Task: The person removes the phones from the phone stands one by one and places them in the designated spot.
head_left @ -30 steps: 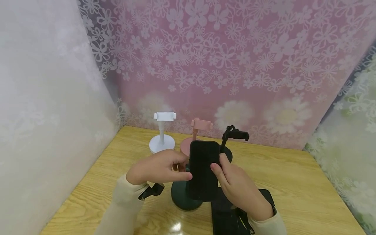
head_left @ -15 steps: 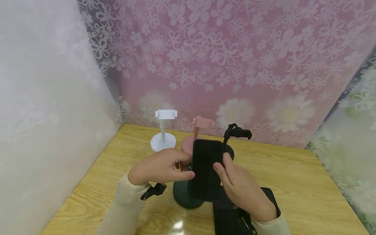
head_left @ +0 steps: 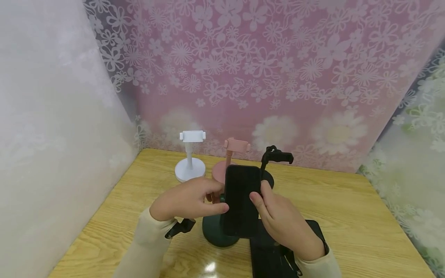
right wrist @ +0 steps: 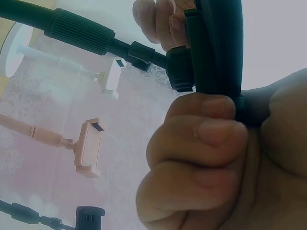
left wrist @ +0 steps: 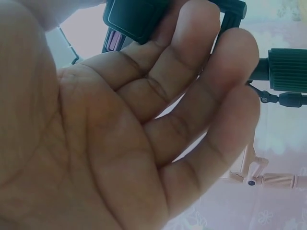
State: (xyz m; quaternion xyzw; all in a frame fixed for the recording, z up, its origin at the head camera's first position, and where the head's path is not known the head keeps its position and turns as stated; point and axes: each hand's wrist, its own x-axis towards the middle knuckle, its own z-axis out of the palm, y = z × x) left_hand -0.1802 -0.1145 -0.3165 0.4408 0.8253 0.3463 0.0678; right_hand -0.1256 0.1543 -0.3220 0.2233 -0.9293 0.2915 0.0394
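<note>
A black smartphone point(head_left: 243, 201) stands upright in front of a dark green phone stand point(head_left: 216, 233), its screen facing me. My right hand point(head_left: 285, 220) grips the phone's right edge, thumb on the front and fingers curled behind. My left hand point(head_left: 191, 199) is at the left edge, its thumb tip beside the phone and its fingers bent around the stand's green clamp point(left wrist: 136, 19). In the right wrist view, the stand's ribbed neck point(right wrist: 81, 31) leads to the back of the holder, against which the phone lies. The phone covers most of the clamp in the head view.
Behind stand a white phone stand point(head_left: 190, 168), a pink phone stand point(head_left: 237, 145) and a black phone stand point(head_left: 278, 156). A flat black tablet-like thing point(head_left: 265, 258) lies under my right forearm on the wooden table point(head_left: 351, 216). Flowered curtains point(head_left: 222, 77) surround the table.
The head view shifts slightly right, then back left. Both hands, the phone and the green stand keep nearly the same pose.
</note>
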